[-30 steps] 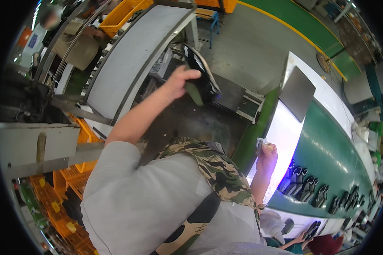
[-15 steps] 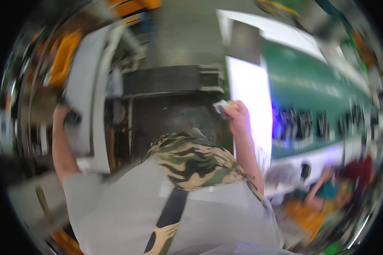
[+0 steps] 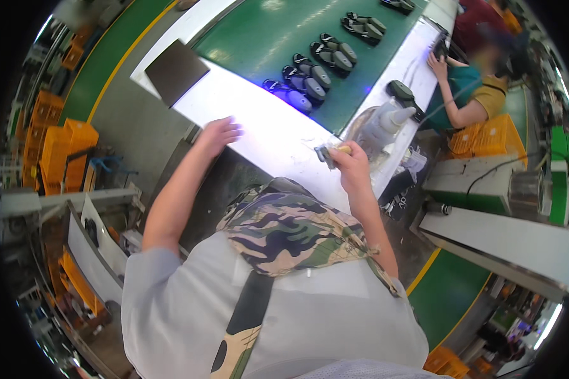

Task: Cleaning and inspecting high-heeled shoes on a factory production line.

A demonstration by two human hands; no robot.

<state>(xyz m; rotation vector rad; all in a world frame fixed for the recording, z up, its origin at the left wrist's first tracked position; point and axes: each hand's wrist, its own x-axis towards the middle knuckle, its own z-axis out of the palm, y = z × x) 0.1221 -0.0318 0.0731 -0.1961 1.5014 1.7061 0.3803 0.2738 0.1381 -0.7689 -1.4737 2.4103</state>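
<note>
My left hand (image 3: 220, 136) is above the near edge of a white, brightly lit worktop (image 3: 253, 117). Its fingers are stretched out and slightly blurred, with nothing seen in them. My right hand (image 3: 354, 167) is closed around a small crumpled grey-and-yellowish piece (image 3: 327, 155), whose exact kind I cannot make out; it is held just over the worktop. To the right of that hand stands a translucent squeeze bottle (image 3: 385, 123) with a pointed nozzle. Several dark strapped sandals with grey soles (image 3: 306, 82) lie in pairs on the green conveyor belt (image 3: 246, 38) beyond.
A dark brown square board (image 3: 177, 72) lies at the worktop's left end. Beyond the bottle is a lone sandal (image 3: 403, 96). A co-worker (image 3: 471, 95) at the right handles a dark item. Orange crates (image 3: 66, 148) are stacked at far left; a machine (image 3: 499, 240) stands right.
The view has turned right, bringing the worktop and belt in front of me. My left hand has left the dark object near the left-hand rack. The right hand still holds its piece.
</note>
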